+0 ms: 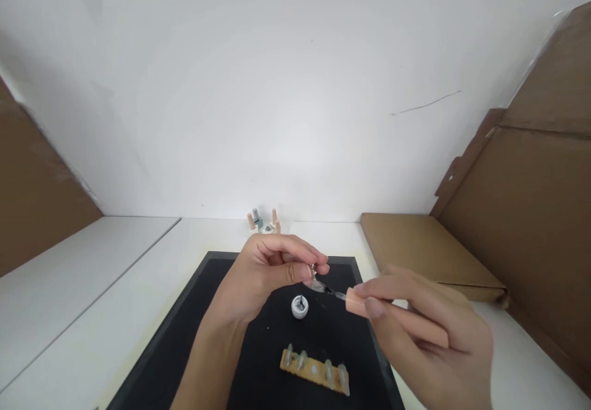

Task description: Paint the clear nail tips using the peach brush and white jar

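My left hand (281,268) pinches a small metallic piece between thumb and fingers, and a clear false nail (314,285) sticks out below it toward the right. My right hand (425,330) is closed around the long peach handle of a nail polish brush (397,317). Its dark bristle end points left and meets or nearly meets the tip of the false nail; I cannot tell if they touch. Just below the hands stands a small white jar (300,306) with grey contents. Closer to me lies a yellowish strip (314,371) with several clear false nails standing on it.
A black mat (258,367) lies under the hands on a white table (115,287). Several nail polish bottles (258,220) with peach and grey caps stand at the back by the white wall. A flat cardboard box (415,244) lies at right, and cardboard panels flank both sides.
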`<action>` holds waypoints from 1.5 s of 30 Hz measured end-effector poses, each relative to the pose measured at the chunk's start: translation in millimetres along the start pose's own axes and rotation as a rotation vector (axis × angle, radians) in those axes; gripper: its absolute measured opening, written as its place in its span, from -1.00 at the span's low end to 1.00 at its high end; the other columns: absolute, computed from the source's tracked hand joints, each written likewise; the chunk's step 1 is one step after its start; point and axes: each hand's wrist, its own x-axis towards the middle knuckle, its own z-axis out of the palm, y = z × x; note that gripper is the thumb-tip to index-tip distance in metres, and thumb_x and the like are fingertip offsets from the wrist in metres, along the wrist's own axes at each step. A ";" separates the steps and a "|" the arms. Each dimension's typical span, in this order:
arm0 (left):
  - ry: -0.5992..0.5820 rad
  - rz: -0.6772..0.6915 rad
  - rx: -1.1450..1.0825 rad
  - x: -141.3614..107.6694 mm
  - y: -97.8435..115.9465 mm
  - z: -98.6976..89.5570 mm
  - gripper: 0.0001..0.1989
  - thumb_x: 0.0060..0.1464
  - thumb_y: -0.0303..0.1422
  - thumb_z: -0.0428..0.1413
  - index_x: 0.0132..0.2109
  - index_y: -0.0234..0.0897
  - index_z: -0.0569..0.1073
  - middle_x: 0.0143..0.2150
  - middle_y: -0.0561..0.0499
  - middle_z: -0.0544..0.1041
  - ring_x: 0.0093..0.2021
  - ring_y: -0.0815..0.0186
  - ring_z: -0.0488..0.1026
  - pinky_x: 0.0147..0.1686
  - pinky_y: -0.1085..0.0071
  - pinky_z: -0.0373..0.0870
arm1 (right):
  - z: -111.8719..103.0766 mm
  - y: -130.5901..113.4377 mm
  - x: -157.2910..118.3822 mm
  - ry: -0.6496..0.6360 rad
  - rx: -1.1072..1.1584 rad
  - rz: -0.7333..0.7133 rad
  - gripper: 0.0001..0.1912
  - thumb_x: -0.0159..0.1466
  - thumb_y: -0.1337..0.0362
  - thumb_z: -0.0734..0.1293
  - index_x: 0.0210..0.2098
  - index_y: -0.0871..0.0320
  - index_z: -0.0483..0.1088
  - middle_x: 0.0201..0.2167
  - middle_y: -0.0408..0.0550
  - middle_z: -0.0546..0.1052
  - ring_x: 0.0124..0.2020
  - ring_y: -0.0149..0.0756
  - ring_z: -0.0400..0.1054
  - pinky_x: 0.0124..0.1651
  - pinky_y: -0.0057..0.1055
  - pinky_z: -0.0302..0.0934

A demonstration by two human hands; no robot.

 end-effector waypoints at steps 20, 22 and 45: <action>0.038 -0.003 0.022 -0.9 2.0 -2.4 -0.93 -0.15 -0.48 0.38 -0.46 -0.26 0.65 -0.42 -0.02 0.66 -0.39 0.31 0.59 -0.44 0.52 0.51 | -5.3 1.4 3.6 -0.067 -0.042 -0.031 -0.81 0.18 0.48 0.27 -0.48 0.10 0.42 -0.64 -0.21 0.51 -0.69 -0.44 0.34 -0.66 -0.51 0.16; 0.034 -0.009 0.022 -0.9 1.9 -4.6 -0.93 -0.15 -0.49 0.38 -0.46 -0.26 0.65 -0.42 -0.02 0.66 -0.40 0.31 0.59 -0.43 0.51 0.51 | -4.2 1.6 2.4 -0.055 -0.039 -0.040 -0.82 0.19 0.48 0.28 -0.45 0.09 0.43 -0.61 -0.20 0.53 -0.68 -0.44 0.34 -0.66 -0.51 0.16; 0.011 -0.043 0.041 4.3 -2.1 -2.6 -0.95 -0.13 -0.44 0.38 -0.43 -0.24 0.67 -0.41 0.02 0.67 -0.52 0.49 0.48 -0.49 0.63 0.42 | -6.8 3.4 4.4 -0.071 0.006 -0.087 -0.82 0.21 0.46 0.31 -0.25 0.08 0.43 -0.48 -0.21 0.56 -0.58 -0.47 0.34 -0.55 -0.56 0.25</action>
